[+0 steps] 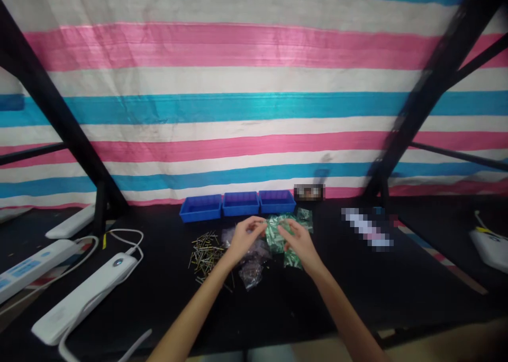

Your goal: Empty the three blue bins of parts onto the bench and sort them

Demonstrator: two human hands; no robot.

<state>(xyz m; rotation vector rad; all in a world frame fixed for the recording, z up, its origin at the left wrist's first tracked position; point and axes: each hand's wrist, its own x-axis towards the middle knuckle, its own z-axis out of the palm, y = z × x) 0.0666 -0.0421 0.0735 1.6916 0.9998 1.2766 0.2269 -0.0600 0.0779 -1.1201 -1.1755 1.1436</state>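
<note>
Small clear bag of green parts [278,234] pinched between both hands, just above the black desk [357,288], near its middle. Left hand [245,238] fingers closed on the bag's left edge; right hand [298,241] fingers closed on its right side. More green bags [305,218] just behind, clear bags [251,271] below. Loose metal pins [204,253] left of those. Three blue trays [240,204] in a row behind. White power strips [85,293] far left.

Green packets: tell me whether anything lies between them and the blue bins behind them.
Nothing visible does. The green packets, held by the left hand and right hand, lie just in front of the three blue bins, with only bare black table between them.
</note>
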